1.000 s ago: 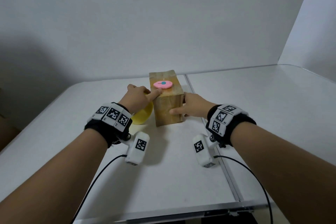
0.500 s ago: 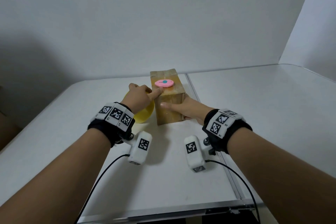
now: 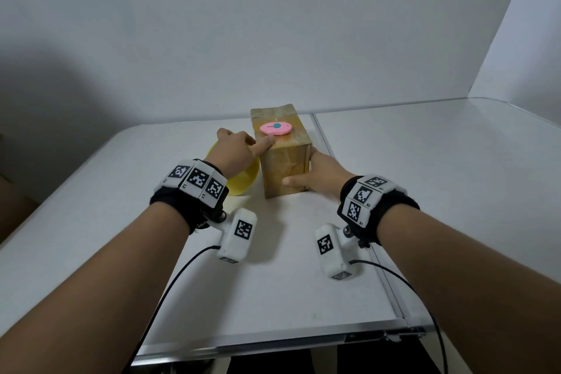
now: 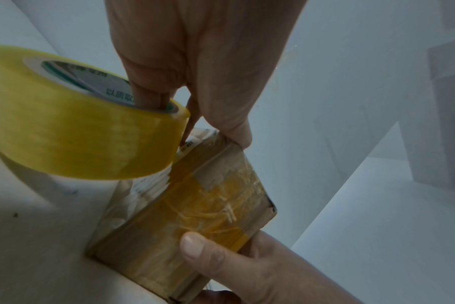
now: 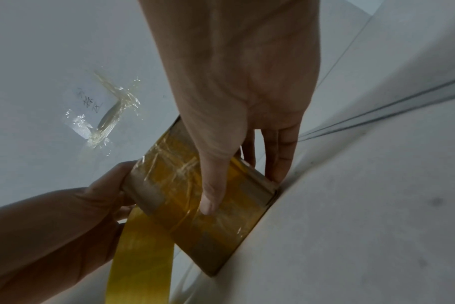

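A tall cardboard box [image 3: 285, 167] wrapped in yellowish tape stands upright mid-table, with a pink oval object [image 3: 276, 128] lying on its top. My left hand [image 3: 239, 149] is at the box's left. Its fingers are hooked into the core of a yellow tape roll [image 4: 78, 131], and one fingertip presses the box's top near edge [image 4: 237, 142]. A tape strip [image 5: 140, 257] runs from the roll side onto the box's front face [image 5: 169, 185]. My right hand [image 3: 315, 174] grips the box's lower right corner, thumb [image 5: 210, 197] on the front, fingers on the right side.
The white table [image 3: 273, 297] has a seam [image 3: 349, 206] running just right of the box, and white walls close it in behind and on the right. A crumpled piece of clear tape [image 5: 104, 123] shows in the right wrist view. Cables trail from both wrist cameras.
My right hand slid left across the box's front face, then came back to the right corner with the thumb low on the front. The left hand and roll stayed almost still.
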### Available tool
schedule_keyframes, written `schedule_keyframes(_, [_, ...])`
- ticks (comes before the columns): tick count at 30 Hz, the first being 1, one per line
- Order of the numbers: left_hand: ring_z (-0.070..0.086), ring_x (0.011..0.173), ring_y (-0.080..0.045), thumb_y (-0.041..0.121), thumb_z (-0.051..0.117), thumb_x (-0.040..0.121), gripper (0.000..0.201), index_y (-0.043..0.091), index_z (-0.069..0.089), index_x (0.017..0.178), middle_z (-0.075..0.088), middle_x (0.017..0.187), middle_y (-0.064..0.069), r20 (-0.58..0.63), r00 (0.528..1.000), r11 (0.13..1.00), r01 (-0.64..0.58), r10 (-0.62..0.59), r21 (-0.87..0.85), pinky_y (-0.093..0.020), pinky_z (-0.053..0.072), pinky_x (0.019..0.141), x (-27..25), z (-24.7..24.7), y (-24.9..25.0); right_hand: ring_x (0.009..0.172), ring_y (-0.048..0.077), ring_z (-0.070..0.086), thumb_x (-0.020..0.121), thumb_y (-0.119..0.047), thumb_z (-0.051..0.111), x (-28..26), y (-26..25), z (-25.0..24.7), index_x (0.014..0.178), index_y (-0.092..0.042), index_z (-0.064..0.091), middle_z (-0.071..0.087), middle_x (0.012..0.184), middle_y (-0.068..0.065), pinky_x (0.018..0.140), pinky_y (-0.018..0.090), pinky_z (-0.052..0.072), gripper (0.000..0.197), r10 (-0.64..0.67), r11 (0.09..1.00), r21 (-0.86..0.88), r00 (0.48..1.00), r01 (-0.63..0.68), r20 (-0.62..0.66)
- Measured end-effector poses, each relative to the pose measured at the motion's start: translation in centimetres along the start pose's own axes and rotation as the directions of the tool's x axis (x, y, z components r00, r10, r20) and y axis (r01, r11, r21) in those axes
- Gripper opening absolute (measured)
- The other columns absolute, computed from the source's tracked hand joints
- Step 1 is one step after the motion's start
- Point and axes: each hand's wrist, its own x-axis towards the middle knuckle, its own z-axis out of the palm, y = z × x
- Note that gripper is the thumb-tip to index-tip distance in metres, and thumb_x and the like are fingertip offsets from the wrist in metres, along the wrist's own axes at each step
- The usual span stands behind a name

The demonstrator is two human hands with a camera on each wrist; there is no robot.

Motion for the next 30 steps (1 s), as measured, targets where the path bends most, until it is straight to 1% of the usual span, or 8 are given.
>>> schedule_keyframes(4, [0.048, 0.120, -0.029, 0.059, 0.039, 0.092, 0.063, 0.016, 0.048, 0.137, 0.035, 0.138, -0.019, 0.038, 0.999, 0.999, 0.036, -0.036, 0.000, -0.034, 0.040, 0.095, 0.1, 0.1, 0.2, 0.106, 0.020, 0.066, 0.074, -0.034, 0.080, 0.2, -0.1, -1.1, 0.137, -0.018, 0.049, 0.062, 0.129, -0.001, 0.092, 0.037, 0.057, 0.072, 0.008, 0.999, 0.034, 0.997, -0.011, 0.079])
schedule_keyframes(8, [0.047, 0.122, -0.028, 0.059, 0.039, 0.092, 0.064, 0.016, 0.048, 0.137, 0.034, 0.138, -0.018, 0.038, 0.998, 0.999, 0.040, -0.040, 0.008, -0.036, 0.040, 0.098, 0.1, 0.0, 0.2, 0.105, 0.018, 0.068, 0.075, -0.045, 0.076, -0.1, -0.8, -1.4, 0.129, -0.017, 0.058, 0.069, 0.118, 0.001, 0.085, 0.033, 0.060, 0.062, 0.018, 0.996, 0.088, 0.998, -0.022, 0.054])
schedule_keyframes(15, [0.046, 0.124, -0.029, 0.064, 0.040, 0.089, 0.068, 0.014, 0.051, 0.134, 0.034, 0.139, -0.017, 0.023, 0.998, 0.998, 0.056, -0.055, -0.035, -0.037, 0.039, 0.097, 0.6, 0.2, -0.2, 0.098, 0.024, 0.071, 0.079, -0.026, 0.078, -0.3, -1.0, -1.3, 0.126, -0.012, 0.058, 0.066, 0.120, 0.005, 0.084, 0.039, 0.061, 0.053, -0.005, 0.999, 0.034, 0.999, 0.003, 0.053])
schedule_keyframes(20, [0.051, 0.098, -0.026, 0.073, 0.042, 0.081, 0.075, 0.018, 0.054, 0.132, 0.038, 0.136, -0.013, 0.044, 0.996, 0.996, 0.075, -0.073, -0.055, -0.037, 0.045, 0.086, 1.2, -0.5, -0.8, 0.097, 0.022, 0.067, 0.078, -0.021, 0.077, 0.0, -1.1, -1.3, 0.124, -0.011, 0.057, 0.066, 0.120, 0.005, 0.074, 0.028, 0.058, 0.052, -0.024, 0.989, -0.143, 0.999, 0.030, 0.047])
schedule_keyframes(22, [0.056, 0.092, -0.026, 0.074, 0.041, 0.081, 0.071, 0.017, 0.062, 0.118, 0.050, 0.125, -0.011, 0.002, 0.998, 0.990, 0.065, -0.066, -0.122, -0.035, 0.047, 0.079, 1.3, -1.1, -1.4, 0.101, 0.023, 0.065, 0.078, -0.016, 0.075, 0.0, -1.0, -1.3, 0.129, -0.011, 0.054, 0.064, 0.127, 0.007, 0.068, 0.020, 0.049, 0.055, -0.034, 0.971, -0.236, 0.998, 0.046, 0.053])
schedule_keyframes(23, [0.057, 0.090, -0.025, 0.074, 0.039, 0.082, 0.067, 0.016, 0.065, 0.106, 0.057, 0.116, -0.009, -0.036, 0.997, 0.980, 0.063, -0.071, -0.187, -0.034, 0.046, 0.078, 1.2, -1.4, -1.9, 0.105, 0.023, 0.064, 0.079, -0.015, 0.074, 0.0, -0.9, -1.3, 0.131, -0.011, 0.052, 0.063, 0.129, 0.006, 0.074, 0.021, 0.048, 0.057, -0.031, 0.963, -0.264, 0.998, 0.045, 0.060])
schedule_keyframes(27, [0.064, 0.096, -0.026, 0.049, 0.055, 0.089, 0.039, 0.013, 0.070, 0.091, 0.068, 0.099, -0.007, -0.158, 0.971, 0.830, 0.063, -0.179, -0.554, -0.037, 0.052, 0.089, 1.0, -2.5, -4.7, 0.117, 0.025, 0.061, 0.080, -0.015, 0.069, 0.4, -0.6, -1.3, 0.144, -0.014, 0.040, 0.056, 0.138, 0.003, 0.094, 0.032, 0.050, 0.070, 0.042, 0.946, -0.324, 0.993, -0.005, 0.107])
schedule_keyframes(30, [0.062, 0.080, -0.023, 0.014, 0.061, 0.090, 0.007, 0.014, 0.065, 0.085, 0.062, 0.099, -0.011, -0.140, 0.965, 0.667, 0.046, -0.223, -0.743, -0.028, 0.053, 0.068, 0.1, -2.9, -6.1, 0.124, 0.029, 0.057, 0.086, -0.012, 0.061, 0.6, -0.4, -1.4, 0.149, -0.015, 0.032, 0.049, 0.145, 0.007, 0.098, 0.035, 0.048, 0.070, 0.045, 0.945, -0.326, 0.994, -0.011, 0.099])
